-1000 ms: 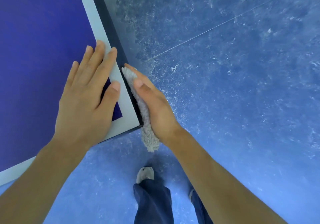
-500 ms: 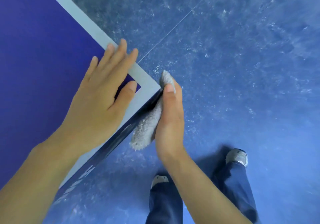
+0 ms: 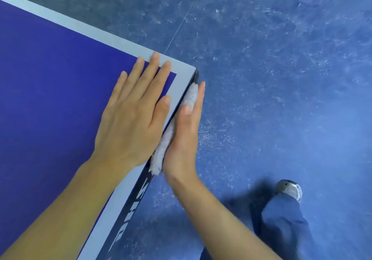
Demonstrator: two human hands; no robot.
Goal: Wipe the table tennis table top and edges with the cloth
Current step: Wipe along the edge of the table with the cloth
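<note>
Right hand, fingers straight, has pressed fluffy grey cloth round blue worktop's corner; lettered edge wipe starting.

Illegible white lettering on table edge
</note>
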